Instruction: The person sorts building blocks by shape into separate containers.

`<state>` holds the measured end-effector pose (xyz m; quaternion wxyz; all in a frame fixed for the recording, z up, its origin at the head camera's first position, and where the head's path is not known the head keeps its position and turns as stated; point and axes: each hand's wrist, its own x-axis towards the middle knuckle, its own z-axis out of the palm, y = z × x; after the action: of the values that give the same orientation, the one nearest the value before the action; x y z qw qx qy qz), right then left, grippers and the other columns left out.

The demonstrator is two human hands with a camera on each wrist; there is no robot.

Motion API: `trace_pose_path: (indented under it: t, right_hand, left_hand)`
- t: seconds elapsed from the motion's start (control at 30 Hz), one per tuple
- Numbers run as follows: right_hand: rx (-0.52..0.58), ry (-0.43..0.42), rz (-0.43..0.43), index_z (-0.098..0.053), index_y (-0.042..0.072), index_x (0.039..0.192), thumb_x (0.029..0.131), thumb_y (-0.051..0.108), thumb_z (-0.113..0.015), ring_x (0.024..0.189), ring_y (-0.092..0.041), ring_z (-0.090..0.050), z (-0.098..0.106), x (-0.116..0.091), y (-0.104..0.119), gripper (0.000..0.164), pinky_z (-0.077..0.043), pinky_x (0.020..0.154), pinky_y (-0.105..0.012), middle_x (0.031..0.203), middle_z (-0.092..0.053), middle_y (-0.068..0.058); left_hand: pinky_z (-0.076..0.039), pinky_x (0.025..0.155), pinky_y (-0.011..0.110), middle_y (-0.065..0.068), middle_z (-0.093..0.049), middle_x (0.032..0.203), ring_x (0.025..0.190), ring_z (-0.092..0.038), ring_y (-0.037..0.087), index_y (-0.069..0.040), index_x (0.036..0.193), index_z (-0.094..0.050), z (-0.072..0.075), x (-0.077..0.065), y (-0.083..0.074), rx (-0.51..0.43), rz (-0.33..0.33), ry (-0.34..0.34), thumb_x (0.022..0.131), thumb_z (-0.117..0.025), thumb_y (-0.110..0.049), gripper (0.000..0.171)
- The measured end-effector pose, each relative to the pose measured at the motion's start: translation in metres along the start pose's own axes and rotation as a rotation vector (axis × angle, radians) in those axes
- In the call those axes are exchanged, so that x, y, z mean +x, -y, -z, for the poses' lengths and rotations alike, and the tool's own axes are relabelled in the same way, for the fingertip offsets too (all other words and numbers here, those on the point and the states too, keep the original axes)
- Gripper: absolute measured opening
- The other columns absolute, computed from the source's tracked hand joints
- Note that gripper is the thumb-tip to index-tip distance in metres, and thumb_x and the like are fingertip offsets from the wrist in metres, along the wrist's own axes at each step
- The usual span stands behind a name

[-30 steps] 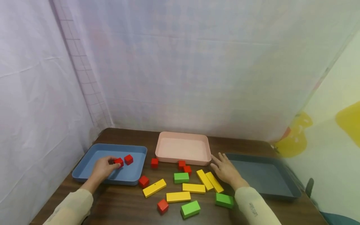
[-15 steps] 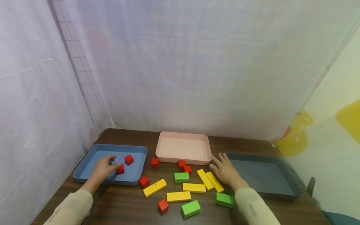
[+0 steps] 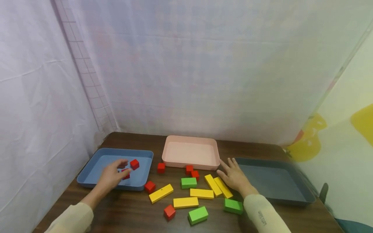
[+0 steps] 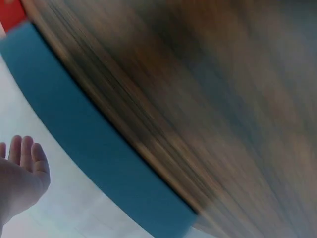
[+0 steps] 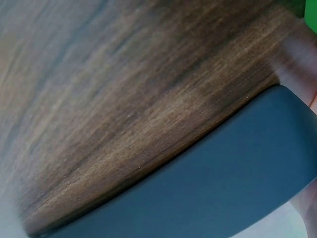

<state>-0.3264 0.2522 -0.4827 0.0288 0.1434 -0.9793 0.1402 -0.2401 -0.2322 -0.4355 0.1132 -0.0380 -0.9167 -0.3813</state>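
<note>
Over the blue tray [image 3: 145, 176], my left hand [image 3: 109, 176] has its fingers loosely spread and grips nothing. One red cube [image 3: 126, 175] lies in that tray beside the thumb, partly hidden by it. A second red cube [image 3: 134, 164] sits just past the fingertips. In the left wrist view, the left hand [image 4: 22, 173] shows relaxed fingers beyond the tray wall [image 4: 94, 134]. My right hand [image 3: 235, 177] lies with fingers extended between the pink tray [image 3: 190, 153] and the dark grey tray [image 3: 274, 179], close to two yellow blocks [image 3: 223, 187].
Several red cubes [image 3: 169, 212], yellow blocks [image 3: 185, 203] and green blocks [image 3: 198, 215] are scattered over the brown table [image 3: 122, 213]. In the right wrist view, the dark tray's side [image 5: 208, 173] fills the lower part. A pale curtain [image 3: 198, 81] hangs behind the table.
My left hand has let go of a red cube, which now lies in the blue tray, and has lifted slightly and shifted right. The right hand stays in place.
</note>
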Motion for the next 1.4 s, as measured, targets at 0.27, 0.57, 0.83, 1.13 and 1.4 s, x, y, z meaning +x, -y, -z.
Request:
trace_pose_path:
  t: [0.27, 0.57, 0.83, 1.13, 1.4]
  right_hand:
    - [0.007, -0.014, -0.001, -0.036, 0.011, 0.154, 0.102, 0.05, -0.047, 0.146, -0.05, -0.01, 0.001, 0.0, -0.004, 0.066, -0.021, 0.109, -0.07, 0.156, -0.021, -0.033]
    - [0.004, -0.028, 0.005, -0.037, 0.011, 0.154, 0.102, 0.051, -0.047, 0.145, -0.05, -0.012, 0.0, -0.002, -0.006, 0.067, -0.022, 0.108, -0.071, 0.155, -0.023, -0.033]
    - [0.01, -0.01, -0.013, -0.035, 0.012, 0.155, 0.101, 0.053, -0.046, 0.146, -0.05, -0.01, -0.003, -0.002, -0.004, 0.069, -0.021, 0.108, -0.071, 0.156, -0.021, -0.033]
    - [0.015, -0.008, -0.001, -0.035, 0.012, 0.155, 0.101, 0.053, -0.047, 0.145, -0.051, -0.011, -0.006, -0.001, -0.004, 0.069, -0.021, 0.108, -0.072, 0.156, -0.023, -0.033]
    - [0.006, -0.007, -0.013, -0.034, 0.013, 0.155, 0.101, 0.054, -0.047, 0.146, -0.049, -0.009, -0.007, 0.001, -0.004, 0.07, -0.02, 0.108, -0.072, 0.157, -0.021, -0.031]
  left_hand:
    - [-0.053, 0.088, 0.043, 0.013, -0.069, 0.112, 0.102, -0.064, 0.026, -0.001, 0.124, -0.065, -0.037, -0.033, -0.047, -0.191, -0.008, 0.068, 0.087, -0.078, -0.019, 0.043]
    - [-0.053, 0.081, 0.044, 0.006, -0.068, 0.109, 0.098, -0.062, 0.025, -0.003, 0.122, -0.064, -0.081, -0.061, -0.069, -0.253, 0.004, 0.358, 0.085, -0.079, -0.031, 0.049]
    - [-0.051, 0.079, 0.04, -0.003, -0.065, 0.104, 0.092, -0.058, 0.018, -0.006, 0.122, -0.065, -0.1, -0.064, -0.065, -0.181, -0.023, 0.509, 0.08, -0.083, -0.038, 0.056]
    - [-0.047, 0.067, 0.03, -0.008, -0.061, 0.088, 0.077, -0.054, 0.01, -0.013, 0.102, -0.069, -0.106, -0.062, -0.064, -0.137, -0.061, 0.511, 0.081, -0.083, -0.03, 0.031]
    - [-0.045, 0.061, 0.026, -0.009, -0.06, 0.083, 0.073, -0.053, 0.008, -0.013, 0.098, -0.072, -0.1, -0.058, -0.063, -0.157, -0.117, 0.46, 0.082, -0.08, -0.024, 0.021]
